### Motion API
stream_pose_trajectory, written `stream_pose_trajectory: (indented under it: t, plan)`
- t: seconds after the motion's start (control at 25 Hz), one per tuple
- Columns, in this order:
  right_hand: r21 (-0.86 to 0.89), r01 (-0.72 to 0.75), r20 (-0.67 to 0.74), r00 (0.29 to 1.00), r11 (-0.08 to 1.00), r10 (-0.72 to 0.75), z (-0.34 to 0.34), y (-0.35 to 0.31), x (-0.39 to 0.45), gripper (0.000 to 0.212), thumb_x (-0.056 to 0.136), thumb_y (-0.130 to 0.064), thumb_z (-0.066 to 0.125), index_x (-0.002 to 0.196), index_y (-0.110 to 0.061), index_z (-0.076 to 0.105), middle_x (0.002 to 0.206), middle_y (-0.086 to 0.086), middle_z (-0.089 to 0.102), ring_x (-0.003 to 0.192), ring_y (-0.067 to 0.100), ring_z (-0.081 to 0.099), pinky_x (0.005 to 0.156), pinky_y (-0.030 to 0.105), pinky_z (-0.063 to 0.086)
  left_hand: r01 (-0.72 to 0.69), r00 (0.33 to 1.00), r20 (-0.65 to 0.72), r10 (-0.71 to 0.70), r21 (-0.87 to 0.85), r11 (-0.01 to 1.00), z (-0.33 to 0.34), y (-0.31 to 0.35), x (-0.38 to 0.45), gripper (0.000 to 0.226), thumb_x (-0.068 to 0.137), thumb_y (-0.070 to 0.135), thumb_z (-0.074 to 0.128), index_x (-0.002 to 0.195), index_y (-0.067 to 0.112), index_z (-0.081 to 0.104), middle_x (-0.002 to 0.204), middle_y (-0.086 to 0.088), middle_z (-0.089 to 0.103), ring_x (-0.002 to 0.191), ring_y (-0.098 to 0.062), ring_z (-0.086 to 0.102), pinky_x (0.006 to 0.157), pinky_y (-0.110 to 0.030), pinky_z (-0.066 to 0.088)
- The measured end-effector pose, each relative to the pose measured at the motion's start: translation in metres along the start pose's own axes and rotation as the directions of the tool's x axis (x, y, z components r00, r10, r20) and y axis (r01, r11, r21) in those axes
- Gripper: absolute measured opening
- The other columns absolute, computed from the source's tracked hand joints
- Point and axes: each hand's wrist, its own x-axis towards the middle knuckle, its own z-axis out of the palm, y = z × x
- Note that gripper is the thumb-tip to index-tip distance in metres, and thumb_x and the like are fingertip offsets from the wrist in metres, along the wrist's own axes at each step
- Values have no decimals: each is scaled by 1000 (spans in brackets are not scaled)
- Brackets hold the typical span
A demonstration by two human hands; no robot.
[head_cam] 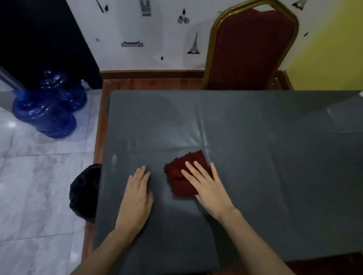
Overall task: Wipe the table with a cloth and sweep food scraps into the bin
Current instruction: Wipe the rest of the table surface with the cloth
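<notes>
Tabletop [261, 142] covered in grey sheet, creased at centre. Red cloth [183, 175] folded, lying flat on sheet slightly below centre. Right hand [207, 187] pressed palm-down on cloth, fingers spread and extended toward 11 o'clock; grip apart, flat, not clamped on cloth. Left hand [137, 196] just beside cloth at 9 o'clock, palm-down on bare sheet, fingers together and straight; grip flat, holding nothing. Black bin [85, 193] on floor at 9 o'clock of left hand, partly hidden under tabletop edge. Red chair [251, 50] at 12 o'clock against wall. Blue bottles [48, 110] on floor at 10 o'clock. Scraps not discernible on sheet.
</notes>
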Motion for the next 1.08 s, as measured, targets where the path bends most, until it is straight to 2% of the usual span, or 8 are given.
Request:
stream_pose_trajectory:
  t: [0.08, 0.2, 0.36, 0.48, 0.72, 0.84, 0.96, 1.08]
  plan:
    - [-65, -75, 35, 996, 995, 77, 1, 53, -20, 98, 58, -13, 78, 145, -23, 34, 154, 1, 31, 141, 24, 30, 110, 59, 24, -55, 998, 14, 54, 25, 998, 11, 26, 17, 53, 88, 16, 41, 138, -1, 44, 150, -16, 37, 141, -27, 30, 120, -30, 4]
    - [-91, -301, 25, 952, 949, 305, 2, 136, -63, 105, 53, -8, 80, 145, -22, 31, 150, 3, 39, 137, 23, 35, 107, 58, 22, -146, 989, 26, 144, 71, 987, 34, 68, 55, 55, 87, 23, 37, 136, 0, 46, 149, -17, 39, 140, -28, 32, 120, -31, 5]
    - [-94, -539, 43, 838, 837, 544, -5, 221, -105, 86, 66, -21, 80, 142, -12, 41, 146, 12, 43, 130, 36, 44, 99, 65, 35, -31, 999, -22, 34, 100, 994, 66, 106, 108, 53, 87, 24, 40, 135, 0, 46, 147, -18, 41, 140, -28, 29, 120, -34, 6]
    - [-55, -591, 21, 805, 805, 592, -2, 236, -104, 68, 80, -26, 67, 142, -12, 41, 148, 17, 39, 131, 44, 39, 101, 64, 35, 31, 999, -48, -24, 157, 987, 79, 114, 113, 55, 91, 28, 35, 136, -1, 46, 150, -18, 38, 142, -30, 29, 120, -39, 10]
    - [107, -272, -76, 957, 956, 280, 9, 158, -40, 80, 75, -34, 56, 147, -17, 26, 156, 8, 24, 142, 36, 20, 111, 56, 15, 63, 995, -92, -49, 150, 987, 79, 113, 110, 56, 93, 30, 35, 140, 1, 43, 153, -14, 34, 145, -26, 25, 121, -35, 9]
    - [180, -28, -74, 996, 983, 42, 8, 121, -3, 82, 76, -28, 57, 150, -24, 20, 159, 2, 15, 145, 33, 10, 115, 55, 8, 79, 990, -124, -74, 37, 996, 79, 111, 111, 49, 94, 23, 39, 137, 3, 47, 152, -10, 37, 143, -24, 30, 121, -27, 7]
    - [72, 286, -12, 958, 956, -286, 3, 147, 10, 96, 65, -17, 71, 148, -28, 25, 158, -2, 18, 145, 29, 16, 117, 51, 14, 87, 982, -158, -101, -92, 992, 68, 99, 122, 34, 91, 4, 54, 124, 2, 58, 145, -8, 47, 138, -22, 39, 120, -21, 7]
    - [3, 321, 54, 946, 947, -321, -10, 215, 5, 98, 57, -2, 65, 145, -25, 31, 155, -4, 27, 142, 26, 27, 115, 43, 15, 79, 980, -182, -83, -31, 996, 48, 69, 156, 35, 91, 14, 46, 119, -2, 59, 142, -15, 49, 137, -25, 39, 121, -25, 9]
